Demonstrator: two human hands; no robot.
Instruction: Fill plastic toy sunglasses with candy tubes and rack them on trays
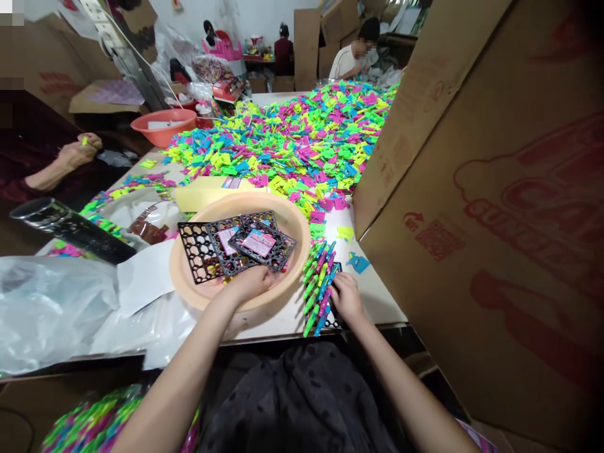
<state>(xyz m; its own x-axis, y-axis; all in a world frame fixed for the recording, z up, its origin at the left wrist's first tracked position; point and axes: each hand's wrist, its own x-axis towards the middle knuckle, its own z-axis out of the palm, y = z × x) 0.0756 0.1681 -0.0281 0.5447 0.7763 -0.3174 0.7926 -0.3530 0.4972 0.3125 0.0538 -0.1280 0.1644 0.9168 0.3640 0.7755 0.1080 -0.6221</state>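
Both hands low at the table, one in the basin, one at the rack!
Left hand reaches inside the peach basin, just beside the black grids; its fingers curl downward, and what they hold, if anything, I cannot tell; over on the right, the right hand has bent fingers, narrowly spread, against the blue-side edge of the bright sticks, which stand tilted in a black rack; a firm grip there, I cannot tell.
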